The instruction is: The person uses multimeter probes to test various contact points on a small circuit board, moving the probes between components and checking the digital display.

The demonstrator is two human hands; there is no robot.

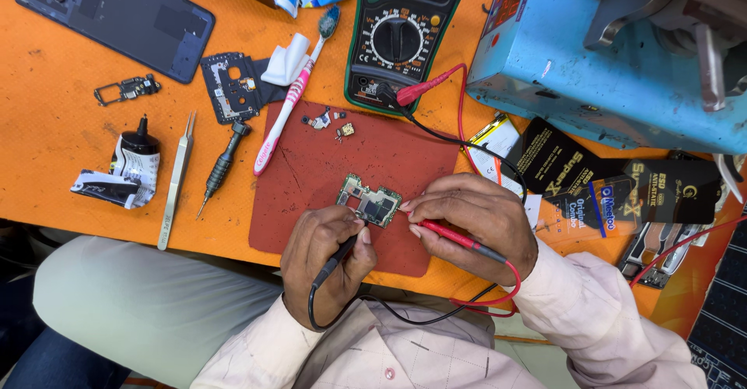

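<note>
A small green circuit board lies on a dark red mat on the orange table. My left hand grips a black test probe whose tip touches the board's near left edge. My right hand holds a red test probe with its tip at the board's right edge. Both probe leads run to a green-cased multimeter at the back of the table.
Left of the mat lie a pink toothbrush, a small screwdriver, metal tweezers, a black glue tube, a phone back cover and a phone frame part. A blue machine and black packets stand at right.
</note>
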